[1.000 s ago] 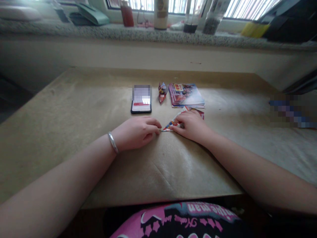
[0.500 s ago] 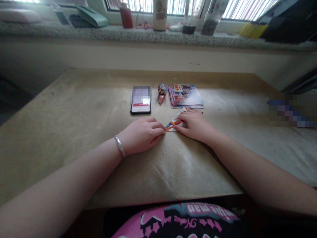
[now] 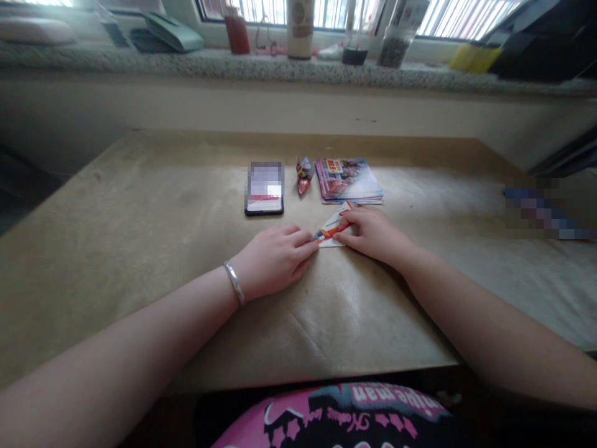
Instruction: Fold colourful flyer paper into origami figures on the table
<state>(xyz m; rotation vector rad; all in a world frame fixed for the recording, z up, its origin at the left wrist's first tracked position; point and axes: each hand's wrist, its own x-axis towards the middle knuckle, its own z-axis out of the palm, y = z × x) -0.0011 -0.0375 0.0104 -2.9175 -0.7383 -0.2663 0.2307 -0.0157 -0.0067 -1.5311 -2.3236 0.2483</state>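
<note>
A piece of folded printed paper (image 3: 332,229), white with red, orange and blue, lies on the table between my hands. Its left end narrows to a point. My left hand (image 3: 280,258), with a silver bangle at the wrist, presses its fingertips on that pointed end. On the paper's right part rests my right hand (image 3: 375,233), thumb and fingers closed on it and hiding some of it. Just beyond the paper is a stack of colourful printed sheets (image 3: 349,180). Left of the stack stands a small folded paper piece (image 3: 303,177), and further left lies a phone (image 3: 264,190).
The table (image 3: 140,249) has a tan cover. Behind it, a speckled stone windowsill (image 3: 261,67) carries a red bottle (image 3: 237,32), a cream bottle (image 3: 300,31), a dark jar (image 3: 396,46) and a yellow item (image 3: 474,57). A blurred blue object (image 3: 545,211) lies at the right.
My left hand has shifted slightly right along the paper's pointed end. My right hand has slid a little right, so more of the paper's printed face shows.
</note>
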